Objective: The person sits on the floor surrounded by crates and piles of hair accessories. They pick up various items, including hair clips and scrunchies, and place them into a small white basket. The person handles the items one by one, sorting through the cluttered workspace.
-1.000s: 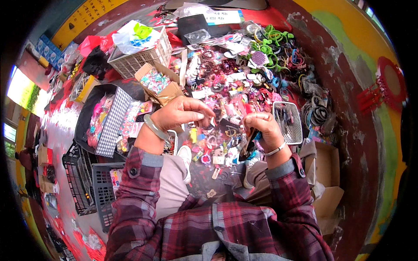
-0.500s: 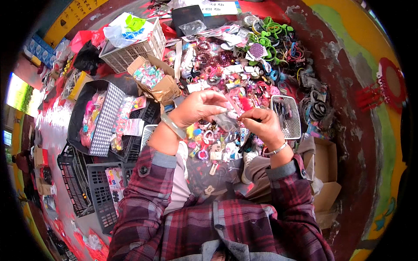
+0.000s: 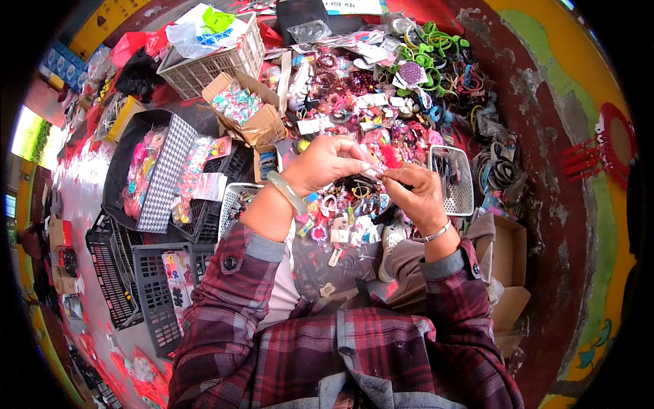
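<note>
Both my hands meet over a heap of small hair accessories (image 3: 340, 225). My left hand (image 3: 327, 163), with a pale bangle at the wrist, has its thumb and fingertips pinched together. A small whitish thing (image 3: 371, 173) shows at those fingertips; its kind is too small to tell. Close beside it, my right hand (image 3: 417, 194) is closed, with thumb and forefinger pressed together near the same thing. Whatever else its fingers hold is hidden. Just beyond the fingertips a fluffy red piece (image 3: 390, 157) shows among the accessories.
A white basket (image 3: 465, 204) of small items stands right of my right hand; another white basket (image 3: 225, 204) is by my left forearm. A cardboard box (image 3: 266, 129) of wrapped pieces, a houndstooth-lidded box (image 3: 167, 174) and black crates (image 3: 157, 300) stand left. Green headbands (image 3: 436, 51) lie far right.
My left fingertips have closed and come nearer the right ones. The clear plastic bag seen between my hands before no longer shows plainly. The view has shifted slightly.
</note>
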The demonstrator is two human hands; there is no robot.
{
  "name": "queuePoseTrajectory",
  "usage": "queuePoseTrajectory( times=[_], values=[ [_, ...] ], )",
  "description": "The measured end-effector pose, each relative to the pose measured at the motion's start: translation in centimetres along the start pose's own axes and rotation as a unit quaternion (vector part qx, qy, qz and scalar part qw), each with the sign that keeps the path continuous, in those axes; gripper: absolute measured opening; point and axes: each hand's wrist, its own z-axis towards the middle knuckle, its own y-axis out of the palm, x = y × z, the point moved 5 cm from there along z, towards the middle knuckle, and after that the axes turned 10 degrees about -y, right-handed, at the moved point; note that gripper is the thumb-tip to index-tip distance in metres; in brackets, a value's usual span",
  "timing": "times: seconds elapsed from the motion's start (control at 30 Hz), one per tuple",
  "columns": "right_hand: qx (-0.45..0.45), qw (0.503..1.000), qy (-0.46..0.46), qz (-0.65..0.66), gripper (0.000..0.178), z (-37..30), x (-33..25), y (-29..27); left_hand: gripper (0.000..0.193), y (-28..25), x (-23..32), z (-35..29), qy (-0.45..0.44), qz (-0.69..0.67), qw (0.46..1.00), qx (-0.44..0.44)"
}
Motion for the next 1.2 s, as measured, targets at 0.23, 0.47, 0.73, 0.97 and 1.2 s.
queuePoseTrajectory(
  times=[0.23,0.47,0.73,0.97,1.2],
  values=[
    [0.013,0.999,-0.023,-0.026,0.011,0.1,0.0,0.3,0.005,-0.6,-0.8,0.5,0.029,0.050,0.998,0.036],
    [0.026,0.999,-0.018,-0.015,0.010,0.1,0.6,0.2,0.010,-0.4,-1.0,0.5,0.000,0.035,0.999,0.018],
    [0.032,0.999,0.012,0.011,0.012,0.0,1.0,0.1,0.015,0.3,-0.7,0.2,-0.036,0.018,0.999,0.007],
    [0.026,0.999,0.042,0.008,0.013,-0.1,1.2,0.5,0.012,0.1,-1.0,0.1,-0.039,-0.061,0.997,-0.018],
    [0.049,0.999,0.021,0.013,0.012,0.0,1.6,0.3,0.015,0.2,-1.9,0.7,-0.037,-0.022,0.998,-0.049]
  ],
)
